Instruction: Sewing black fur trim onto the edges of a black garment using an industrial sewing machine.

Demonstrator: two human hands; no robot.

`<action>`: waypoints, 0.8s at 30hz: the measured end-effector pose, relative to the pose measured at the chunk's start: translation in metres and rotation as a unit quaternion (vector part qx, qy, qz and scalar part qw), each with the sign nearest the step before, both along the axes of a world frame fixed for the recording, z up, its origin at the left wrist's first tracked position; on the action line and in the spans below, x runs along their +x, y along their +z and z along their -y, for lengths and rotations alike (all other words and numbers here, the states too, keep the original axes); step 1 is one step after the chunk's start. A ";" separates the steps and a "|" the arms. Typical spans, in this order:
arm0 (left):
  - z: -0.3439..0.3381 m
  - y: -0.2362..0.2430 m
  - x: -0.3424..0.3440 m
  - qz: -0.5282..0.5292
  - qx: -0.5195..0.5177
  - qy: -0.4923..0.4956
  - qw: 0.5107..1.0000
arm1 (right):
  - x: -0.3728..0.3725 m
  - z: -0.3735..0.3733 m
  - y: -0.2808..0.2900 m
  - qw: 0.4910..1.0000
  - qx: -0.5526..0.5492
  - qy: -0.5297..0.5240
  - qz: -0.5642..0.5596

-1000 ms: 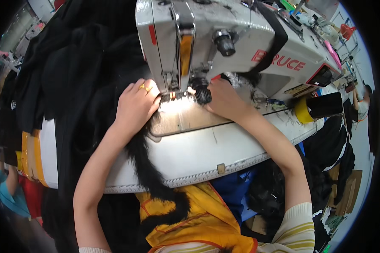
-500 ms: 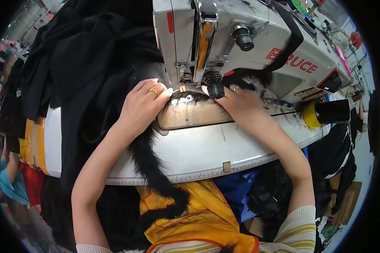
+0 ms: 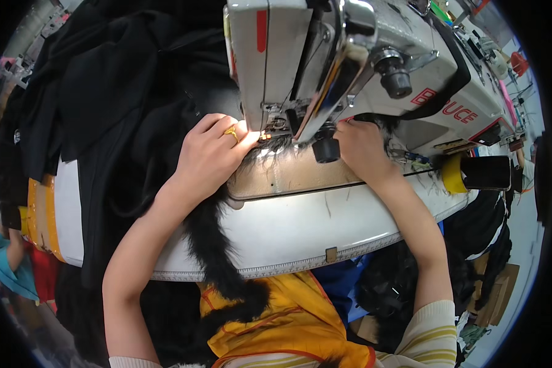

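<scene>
The sewing machine (image 3: 251,67), white with a red stripe, stands in front of me with its needle area lit. My left hand (image 3: 211,153), with a yellow ring, pinches a black fur strip (image 3: 211,239) just left of the presser foot (image 3: 280,124). From under that hand the strip hangs over the table edge toward my lap. A black garment (image 3: 129,92) spreads beside and beyond it. Right of the needle area, my right hand (image 3: 365,150) is closed with curled fingers. A black knob (image 3: 326,149) and the machine partly hide its fingertips, so what they grip cannot be made out.
A ruler tape (image 3: 288,267) runs along the front edge of the white table (image 3: 300,227). At the right lie yellow tape (image 3: 452,174) and a dark phone-like slab (image 3: 486,172). Orange cloth (image 3: 282,313) covers my lap. Another person's arm (image 3: 15,251) shows at far left.
The machine appears shifted and tilted in view as my head moved. My right hand sits farther right of the needle, its fingers more curled. My left hand stays close to the presser foot.
</scene>
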State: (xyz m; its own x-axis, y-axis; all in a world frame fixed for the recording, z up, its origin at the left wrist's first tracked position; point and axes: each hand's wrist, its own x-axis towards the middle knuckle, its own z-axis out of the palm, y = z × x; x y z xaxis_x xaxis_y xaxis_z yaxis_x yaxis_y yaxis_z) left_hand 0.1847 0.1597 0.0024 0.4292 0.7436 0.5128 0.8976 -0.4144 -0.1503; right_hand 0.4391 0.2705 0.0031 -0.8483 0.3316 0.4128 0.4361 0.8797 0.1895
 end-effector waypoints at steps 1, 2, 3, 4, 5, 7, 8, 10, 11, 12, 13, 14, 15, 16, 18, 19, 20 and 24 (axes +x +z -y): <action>-0.002 -0.001 0.000 -0.001 0.013 -0.002 1.000 | 0.000 -0.001 0.000 1.000 -0.002 0.008 0.002; -0.004 0.000 0.000 -0.001 0.029 -0.011 1.000 | -0.001 -0.002 -0.001 1.000 -0.009 0.011 -0.017; -0.005 0.000 0.001 0.006 0.028 -0.009 1.000 | -0.002 -0.002 -0.001 0.999 -0.010 0.011 -0.030; -0.006 0.001 0.001 0.009 0.012 -0.001 1.000 | -0.002 -0.002 -0.002 0.999 -0.016 0.012 -0.035; -0.006 0.001 0.002 0.006 0.007 0.001 1.000 | -0.002 -0.002 -0.002 0.999 -0.017 0.018 -0.038; -0.006 0.003 0.003 0.022 -0.005 0.007 1.000 | -0.003 -0.002 -0.003 0.999 0.000 0.010 -0.031; -0.007 0.003 0.003 0.030 -0.001 -0.002 1.000 | -0.003 -0.003 -0.003 1.000 -0.004 0.010 -0.027; -0.010 0.005 0.004 0.037 0.007 -0.010 0.999 | -0.005 -0.003 -0.004 0.999 -0.004 0.000 -0.041; -0.011 0.006 0.005 0.027 0.029 -0.007 0.999 | -0.005 -0.003 -0.004 0.999 -0.025 -0.002 -0.044; -0.012 0.007 0.006 0.023 0.033 0.010 0.999 | -0.006 -0.003 -0.005 0.997 -0.061 -0.012 -0.049; -0.012 0.008 0.006 0.020 0.036 0.028 0.999 | -0.006 -0.002 -0.006 0.998 -0.051 -0.014 -0.046; -0.011 0.008 0.007 0.017 0.026 0.034 0.999 | -0.006 -0.002 -0.007 0.997 -0.052 -0.016 -0.046; -0.007 0.008 0.008 0.017 0.026 0.034 0.999 | -0.006 -0.002 -0.008 0.997 -0.060 -0.014 -0.053; -0.003 0.008 0.008 0.008 0.029 0.039 0.999 | -0.005 -0.002 -0.009 0.996 -0.064 -0.008 -0.063; 0.007 0.008 0.008 -0.009 -0.004 0.078 0.997 | -0.004 -0.002 -0.010 0.996 -0.059 -0.003 -0.067; 0.011 0.009 0.007 -0.001 0.022 0.055 0.998 | -0.004 -0.003 -0.011 0.998 -0.025 0.005 -0.063; 0.013 0.010 0.006 0.011 0.030 0.040 0.999 | -0.005 -0.005 -0.011 0.998 0.008 0.012 -0.062; 0.009 0.018 0.003 0.029 -0.069 0.089 0.993 | -0.006 -0.008 -0.015 0.998 -0.010 0.002 -0.058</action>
